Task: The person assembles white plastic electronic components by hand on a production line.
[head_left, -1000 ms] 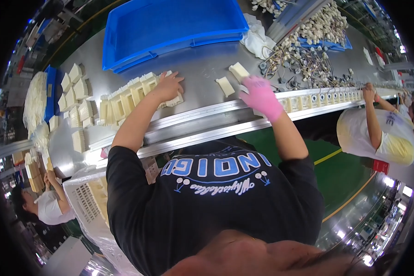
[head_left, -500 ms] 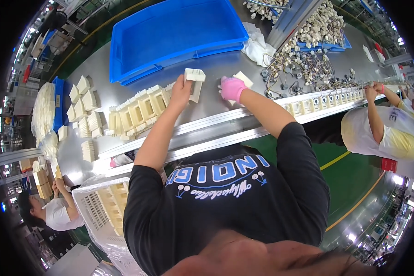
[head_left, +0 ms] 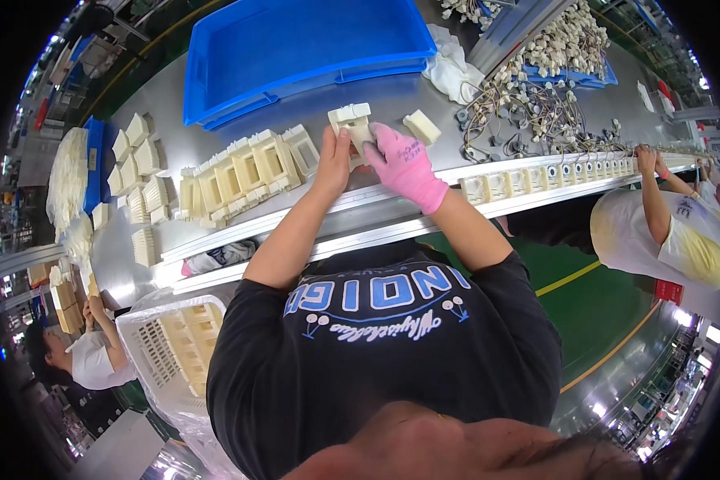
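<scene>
Over the bench's near edge my bare left hand (head_left: 334, 164) grips a cream plastic housing (head_left: 350, 114), an open frame shape, by its left side. My right hand (head_left: 408, 170), in a pink glove, closes on the same housing from the right, its fingers reaching into or against it. Whether a small part sits under those fingers is hidden. Just beyond the glove lies a cream plastic block (head_left: 422, 126), apart from both hands. To the left, a row of similar housings (head_left: 248, 172) stands side by side on the bench.
A large blue bin (head_left: 304, 88) stands behind. At right lie wired connectors (head_left: 520, 116) and a rail of housings (head_left: 528, 186), where a co-worker's hands (head_left: 650, 160) work. Stacked cream pieces (head_left: 136, 156) sit at left; a white crate (head_left: 154, 340) is below.
My gloved right hand has moved left from the cream block, leaving it on the bench, and has met the housing. My left hand has shifted slightly right with the housing.
</scene>
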A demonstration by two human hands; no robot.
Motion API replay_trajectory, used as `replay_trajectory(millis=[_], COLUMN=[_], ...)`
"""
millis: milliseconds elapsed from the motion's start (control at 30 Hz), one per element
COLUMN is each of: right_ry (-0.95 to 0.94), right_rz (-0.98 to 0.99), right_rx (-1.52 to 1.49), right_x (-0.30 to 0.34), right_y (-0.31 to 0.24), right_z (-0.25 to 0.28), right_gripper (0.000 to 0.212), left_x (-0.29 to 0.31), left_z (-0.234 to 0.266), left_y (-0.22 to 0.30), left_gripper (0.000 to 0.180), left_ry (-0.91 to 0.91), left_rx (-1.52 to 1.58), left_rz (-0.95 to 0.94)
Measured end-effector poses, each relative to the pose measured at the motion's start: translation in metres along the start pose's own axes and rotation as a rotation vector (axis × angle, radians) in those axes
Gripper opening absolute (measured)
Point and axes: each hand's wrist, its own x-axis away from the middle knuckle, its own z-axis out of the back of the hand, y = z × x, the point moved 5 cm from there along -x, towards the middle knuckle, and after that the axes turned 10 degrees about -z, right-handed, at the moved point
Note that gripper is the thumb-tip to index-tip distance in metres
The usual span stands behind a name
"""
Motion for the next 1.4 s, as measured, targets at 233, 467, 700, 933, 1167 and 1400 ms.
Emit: replay_trajectory(millis=[233,467,700,933,1167,1400], right_ry=[0.048,0.01,-0.437,-0.248,-0.813,-0.296], right_rz=[-0.03,0.053,-0.207,0.286,-0.151,-0.09], right_rx=[-0.304,-0.26,-0.562,-0.516,-0.208,0.569], right_x=[0.005,0.001,-0.003,-0.006,0.03,0.039], right_y=[-0.003,-0.006,-0.012,-0.012,0.001,0.045], right_z=[-0.002,0.003,0.024,0.043,0.038,0.045], right_gripper=[0.037,0.038,0.04,0.033,0.022,0.027], left_x=[0.001,0.003,0.012,0.024,-0.019,-0.066], left_z=[-0.006,-0.006,-0.017,-0.028,0.002,0.082], left_y=[0.007,-0.001,0.015,0.028,0.02,-0.019], left_gripper=[0.037,0.038,0.037,0.04,0.031,0.024], left_ry=[-0.061,-0.069,-0.152,-0.545,-0.817,-0.525], left_rx=[-0.026,0.219,0.411,0.404,-0.219,-1.813], left_rz=[-0.09,0.024,0.26,0.458,0.259,-0.077])
